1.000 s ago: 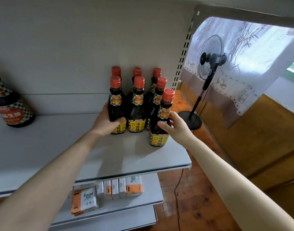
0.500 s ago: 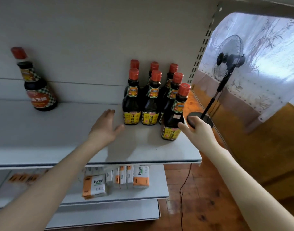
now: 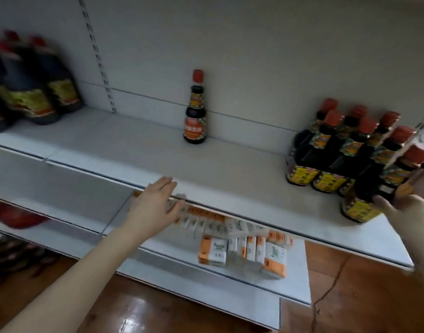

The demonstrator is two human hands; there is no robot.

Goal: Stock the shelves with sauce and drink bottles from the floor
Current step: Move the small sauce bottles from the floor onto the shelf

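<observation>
- The step in hand looks like placing the front bottle (image 3: 364,205) with the group (image 3: 326,152) of red-capped sauce bottles at the right end of the shelf (image 3: 230,169). It stands upright near the shelf's front edge, just ahead of the others.
- The right hand (image 3: 405,210) lies against that bottle's lower body. Blur and the edge of view hide whether it grips or only touches, so I cannot tell its hold.
- The left hand (image 3: 155,203) is spread flat and holds nothing. It is over the shelf's front lip, well apart from the right.
- A lone bottle (image 3: 195,111) stands upright at the back wall, mid-shelf. Large bottles (image 3: 26,92), blurred, stand at the far left.
- Tissue packs (image 3: 213,251) lie on the lower shelf (image 3: 172,260).
- Much of the shelf is bare, so stocking seems far from done.
- The next move calls for taking the right hand off without tipping the front bottle. After that comes a reach down to the floor (image 3: 158,308) for more, though no stock shows clearly there.
</observation>
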